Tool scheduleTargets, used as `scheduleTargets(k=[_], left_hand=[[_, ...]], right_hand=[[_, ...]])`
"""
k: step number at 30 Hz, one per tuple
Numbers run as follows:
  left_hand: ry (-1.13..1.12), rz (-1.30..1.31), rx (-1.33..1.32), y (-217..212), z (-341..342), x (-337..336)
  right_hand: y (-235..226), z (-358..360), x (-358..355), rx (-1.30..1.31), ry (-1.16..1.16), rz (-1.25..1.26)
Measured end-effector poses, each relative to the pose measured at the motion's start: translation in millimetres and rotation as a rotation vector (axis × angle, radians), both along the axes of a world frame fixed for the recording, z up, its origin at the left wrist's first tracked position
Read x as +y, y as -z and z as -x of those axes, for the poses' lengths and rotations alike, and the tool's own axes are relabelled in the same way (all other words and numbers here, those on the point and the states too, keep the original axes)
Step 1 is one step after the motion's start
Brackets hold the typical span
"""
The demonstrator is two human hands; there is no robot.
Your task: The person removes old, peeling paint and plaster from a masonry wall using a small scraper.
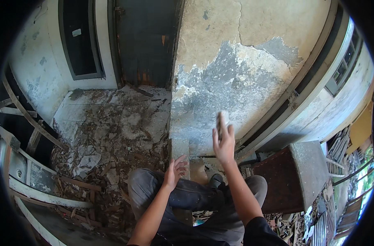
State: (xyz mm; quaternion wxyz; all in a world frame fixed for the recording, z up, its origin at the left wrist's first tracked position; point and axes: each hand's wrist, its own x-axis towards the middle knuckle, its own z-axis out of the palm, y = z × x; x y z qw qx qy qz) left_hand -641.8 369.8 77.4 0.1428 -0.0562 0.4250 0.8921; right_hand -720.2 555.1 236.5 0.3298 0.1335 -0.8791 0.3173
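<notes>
Against the peeling wall (236,82), my right hand (224,147) reaches out with a small pale grey, block-like object (223,116) under its fingers. Blur and my fingers hide what kind of thing it is. Around it the paint has come away, leaving grey and white patches with ragged edges. My left hand (175,173) hangs above my left knee, near the wall's corner. Its fingers are apart and nothing lies in them.
A dark door (146,45) stands at the back left, above a floor (113,115) strewn with debris. Broken wooden furniture (39,176) lies on the left. A rusty brown box-shaped cabinet (285,176) sits close to my right knee. Scrap wood and rubble spread beyond it.
</notes>
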Motion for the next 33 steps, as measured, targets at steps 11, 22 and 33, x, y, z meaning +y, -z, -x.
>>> scheduleTargets(k=[11,22,33], left_hand=[[0.066,-0.089,-0.005,6.6,5.2,-7.1],[0.082,-0.084,-0.044,2.1,5.5,-8.8],[0.086,-0.093,-0.048,6.2,4.7,-10.1]], right_hand=[[-63.6,78.4,-47.3,0.210,0.164,0.027],[-106.5,91.9,-63.4,0.230,0.136,0.116],[-92.3,94.7,-62.3,0.273,0.095,0.075]])
